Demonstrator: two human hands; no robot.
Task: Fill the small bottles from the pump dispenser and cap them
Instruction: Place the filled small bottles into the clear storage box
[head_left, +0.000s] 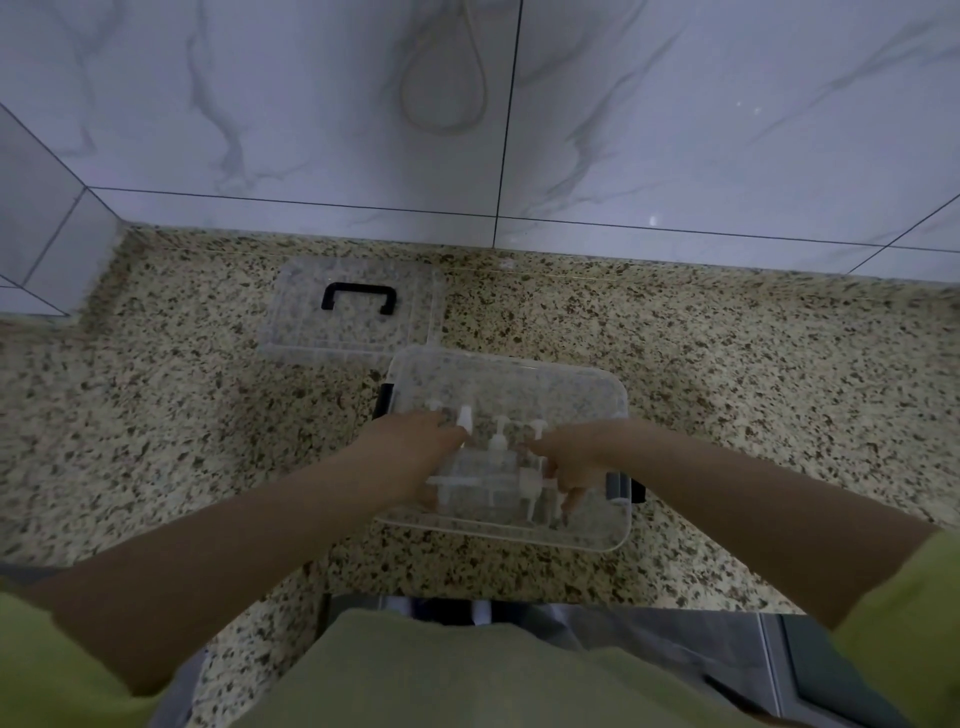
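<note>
Clear box (597, 535) near centre on speckled counter (779, 389), small pump bottles (498, 441) inside, our left hand (421, 447) and right hand (571, 462) reaching among them, grips we cannot tell, lid (311, 332) lying far left.

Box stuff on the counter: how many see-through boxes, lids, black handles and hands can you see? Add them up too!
Clear box: 1
Clear lid: 1
Black handle on the lid: 1
Hands: 2, left and right, both reaching into the box among the white pump tops, which are too blurry to count.
Total: 5
</note>
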